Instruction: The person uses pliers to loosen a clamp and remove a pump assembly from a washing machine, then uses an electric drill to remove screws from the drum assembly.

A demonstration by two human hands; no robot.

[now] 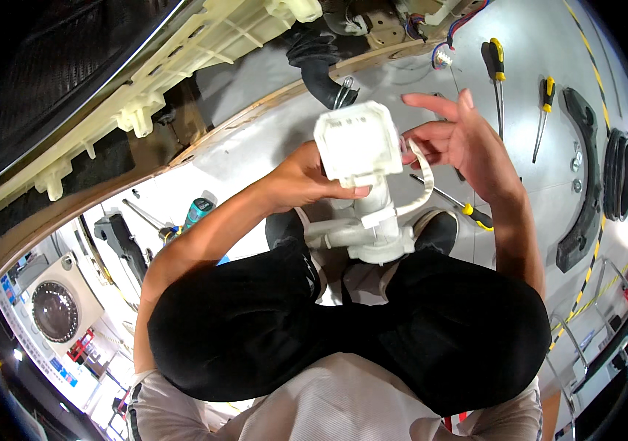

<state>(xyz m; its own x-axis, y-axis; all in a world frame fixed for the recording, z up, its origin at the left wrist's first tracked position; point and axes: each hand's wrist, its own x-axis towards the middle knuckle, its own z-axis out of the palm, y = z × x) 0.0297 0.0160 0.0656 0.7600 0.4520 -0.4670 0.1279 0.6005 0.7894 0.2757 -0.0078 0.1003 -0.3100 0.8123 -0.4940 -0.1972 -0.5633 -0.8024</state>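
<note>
A white plastic drain pump [359, 147], with a square housing at one end and a round body with pipe stubs at the other, is held up between my knees. My left hand [305, 178] is closed around its left side, the thumb lying across the near edge of the square housing. A white sleeved cable [424, 176] loops off the pump's right side. My right hand [464, 143] is beside that cable's upper end, fingers spread apart; whether a fingertip touches it, I cannot tell. Just beyond the pump, a black corrugated hose [321, 77] with a wire clamp hangs from the opened machine.
The machine's pale plastic frame [181, 70] crosses the upper left. On the floor to the right lie yellow-handled screwdrivers [547, 95], a curved dark piece [582, 176] and a black rubber ring [619, 175]. A teal-handled tool [198, 212] and a black part [120, 242] lie left.
</note>
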